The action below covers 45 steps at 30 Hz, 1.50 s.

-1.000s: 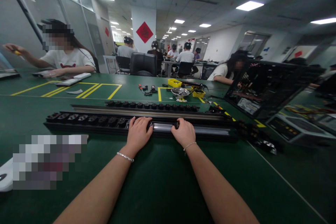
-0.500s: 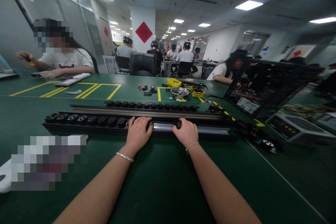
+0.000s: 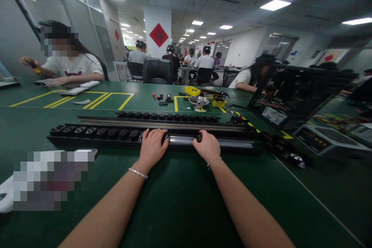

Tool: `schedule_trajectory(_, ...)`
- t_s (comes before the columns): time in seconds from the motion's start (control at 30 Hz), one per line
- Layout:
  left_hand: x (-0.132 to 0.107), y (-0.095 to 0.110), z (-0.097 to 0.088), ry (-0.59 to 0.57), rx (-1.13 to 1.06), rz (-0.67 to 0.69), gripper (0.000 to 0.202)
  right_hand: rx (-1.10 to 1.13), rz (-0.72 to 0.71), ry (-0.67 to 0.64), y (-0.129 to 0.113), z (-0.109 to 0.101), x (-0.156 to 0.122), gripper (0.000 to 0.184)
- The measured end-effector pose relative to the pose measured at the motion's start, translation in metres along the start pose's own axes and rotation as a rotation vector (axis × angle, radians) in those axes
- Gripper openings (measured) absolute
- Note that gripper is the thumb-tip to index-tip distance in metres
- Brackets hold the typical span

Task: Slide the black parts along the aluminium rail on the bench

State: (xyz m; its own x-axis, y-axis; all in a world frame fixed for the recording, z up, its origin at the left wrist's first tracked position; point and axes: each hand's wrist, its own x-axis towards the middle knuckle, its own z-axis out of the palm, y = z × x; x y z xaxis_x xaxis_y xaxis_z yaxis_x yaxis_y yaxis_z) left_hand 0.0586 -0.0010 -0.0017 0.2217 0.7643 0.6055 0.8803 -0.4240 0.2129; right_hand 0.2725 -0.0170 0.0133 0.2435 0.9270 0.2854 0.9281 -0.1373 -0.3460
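A long black power strip [image 3: 95,135] lies across the green table [image 3: 180,197] in front of me, with a row of black sockets along its left half and a bare metal channel [image 3: 232,144] on its right half. My left hand [image 3: 153,146] rests on the strip with fingers curled over the end of the socket row. My right hand [image 3: 206,146] is closed around a small black socket piece at the channel. A second strip [image 3: 162,120] lies parallel just behind.
A metal bowl [image 3: 198,102] and yellow bins [image 3: 193,91] stand further back. An open computer case [image 3: 293,97] sits at the right, loose black parts [image 3: 286,155] beside it. A person in white sits at the far left; others sit behind.
My right hand has slid slightly to the right along the strip. My left hand has barely moved.
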Motion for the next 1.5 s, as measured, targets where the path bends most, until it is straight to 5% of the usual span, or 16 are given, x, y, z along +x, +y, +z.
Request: schedule_trajectory(1.5, 0.001, 0.001, -0.002, -0.013, -0.018, -0.005, 0.03, -0.034, 0.108, 0.035, 0.018, -0.01, -0.002, 0.048)
